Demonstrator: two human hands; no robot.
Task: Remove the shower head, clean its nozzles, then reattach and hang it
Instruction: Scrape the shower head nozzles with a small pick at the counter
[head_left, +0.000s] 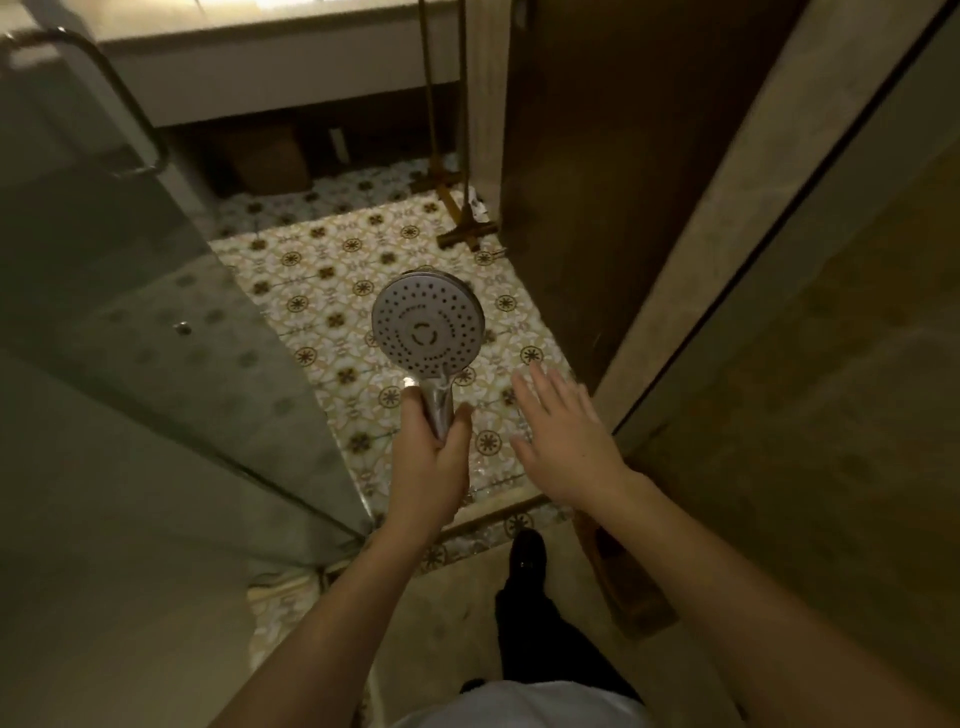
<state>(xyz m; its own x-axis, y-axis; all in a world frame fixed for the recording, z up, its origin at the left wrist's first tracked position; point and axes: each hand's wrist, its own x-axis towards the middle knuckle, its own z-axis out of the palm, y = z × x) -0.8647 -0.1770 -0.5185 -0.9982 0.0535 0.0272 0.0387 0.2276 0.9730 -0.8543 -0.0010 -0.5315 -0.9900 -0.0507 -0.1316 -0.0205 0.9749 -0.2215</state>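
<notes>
Left hand (434, 457) clamped on shower head (427, 328) handle, right hand (563, 434) open beside it; looks light, rigid, slick chrome, so grip handle.

I hold the shower head (427, 326) upright by its chrome handle, in my left hand (429, 457). Its round grey face is turned up toward me, showing rings of small nozzle holes around a plain centre disc with a curved mark. No hose shows on it. It hangs above the patterned floor tiles (332, 270).
</notes>
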